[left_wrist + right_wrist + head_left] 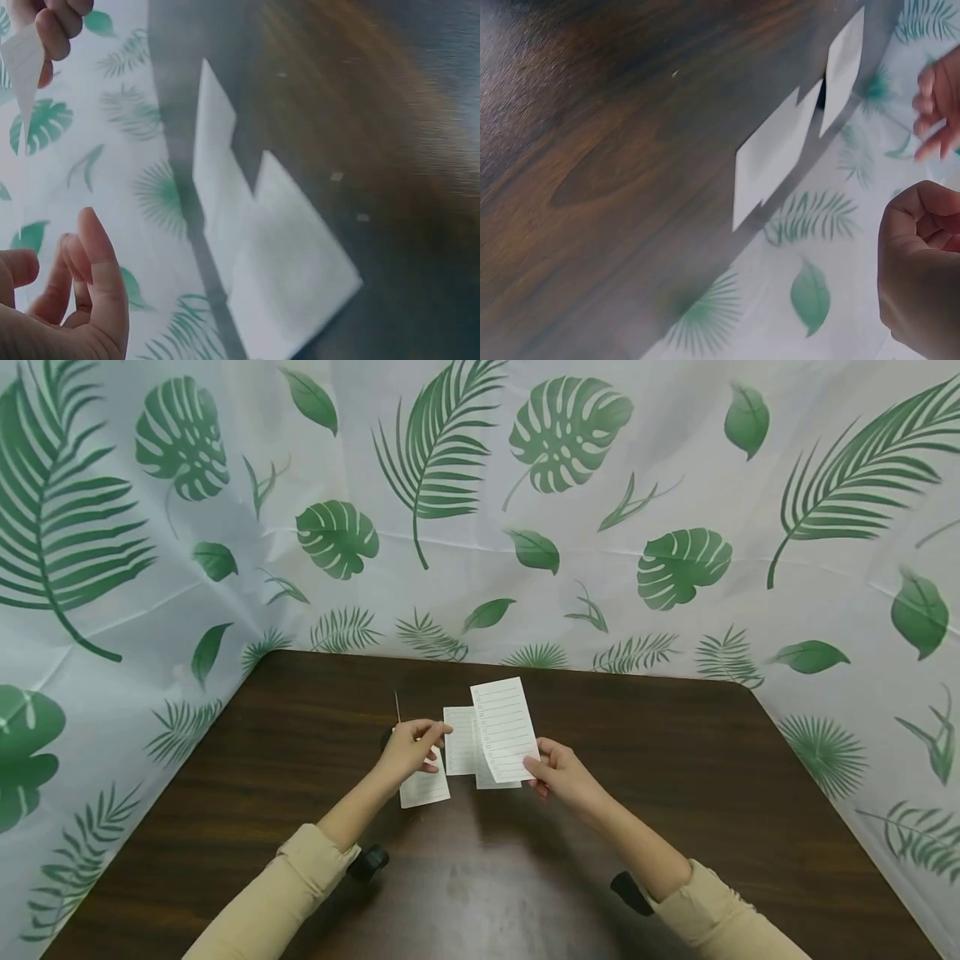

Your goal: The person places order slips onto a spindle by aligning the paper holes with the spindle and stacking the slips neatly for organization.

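White and ruled, the top sheet [504,727] is pinched at its lower right corner by your right hand [564,775], your thumb across its face. It is raised off the table, stretching forward and a little left of that hand, with small boxes down its left edge. Your left hand [405,753] grasps nothing; its fingers are loosely bent and apart from the thumb, just left of the papers.

From your head view, the raised sheet partly hides a middle sheet [459,747] and a lower sheet [499,783], which lie overlapping between your hands. A left sheet [423,792] lies partly behind your left hand, beside a black thing [386,738] too covered to make out.

Beige sleeves [311,864] end above your wrists. Under everything is the dark wood table [675,760], and beyond it hangs white cloth [585,518] printed with green leaves.
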Available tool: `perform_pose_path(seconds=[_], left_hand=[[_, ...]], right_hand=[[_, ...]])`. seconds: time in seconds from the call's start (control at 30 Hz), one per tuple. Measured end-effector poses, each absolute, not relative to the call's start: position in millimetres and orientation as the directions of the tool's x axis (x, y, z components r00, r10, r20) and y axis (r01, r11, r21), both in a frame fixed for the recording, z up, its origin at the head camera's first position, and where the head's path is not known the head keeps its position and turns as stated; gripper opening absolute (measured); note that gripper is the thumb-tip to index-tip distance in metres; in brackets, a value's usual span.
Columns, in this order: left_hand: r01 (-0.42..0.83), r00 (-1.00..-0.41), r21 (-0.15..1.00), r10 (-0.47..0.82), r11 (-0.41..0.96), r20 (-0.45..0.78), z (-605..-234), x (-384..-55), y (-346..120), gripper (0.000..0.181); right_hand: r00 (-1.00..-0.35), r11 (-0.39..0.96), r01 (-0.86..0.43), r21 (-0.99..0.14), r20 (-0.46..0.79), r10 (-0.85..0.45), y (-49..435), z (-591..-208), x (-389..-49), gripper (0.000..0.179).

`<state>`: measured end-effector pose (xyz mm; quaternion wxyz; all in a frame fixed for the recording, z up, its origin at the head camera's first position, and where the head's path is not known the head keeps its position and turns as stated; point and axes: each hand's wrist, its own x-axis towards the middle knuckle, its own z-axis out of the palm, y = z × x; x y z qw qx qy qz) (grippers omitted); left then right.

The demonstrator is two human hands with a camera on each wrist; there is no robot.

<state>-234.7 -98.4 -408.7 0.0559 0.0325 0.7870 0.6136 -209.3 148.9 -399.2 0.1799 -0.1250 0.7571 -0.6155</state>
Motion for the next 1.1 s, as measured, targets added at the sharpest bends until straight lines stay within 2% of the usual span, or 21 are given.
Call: perform_pose_path(seconds=[0.3,0.6,0.73,0.9,1.1], left_hand=[[-0.019,-0.991,0.981,0.127,0.191,-0.043,-391.5,-240.4,-81.2,0.038],[0.006,-0.996,0.978,0.088,0.207,-0.012,-388.6,-241.3,-71.6,0.021],[0.005,-0.997,0.973,0.081,0.232,-0.014,-386.9,-241.4,-73.5,0.020],[-0.005,-0.993,0.966,0.115,0.259,-0.036,-385.3,-243.4,-77.8,0.021],[0.022,-0.985,0.959,0.168,0.281,-0.027,-380.1,-245.4,-85.1,0.022]], right_hand=[[-0.895,0.198,0.041,-0.979,-0.124,-0.429,136.4,-398.0,-202.3,0.030],[-0.877,0.197,0.044,-0.979,-0.133,-0.462,131.6,-397.1,-199.2,0.030],[-0.873,0.220,0.054,-0.974,-0.153,-0.463,130.4,-398.3,-198.8,0.030],[-0.901,0.286,0.032,-0.958,-0.151,-0.406,126.2,-399.1,-202.0,0.028],[-0.945,0.345,-0.071,-0.936,-0.047,-0.322,117.7,-397.2,-211.6,0.018]])
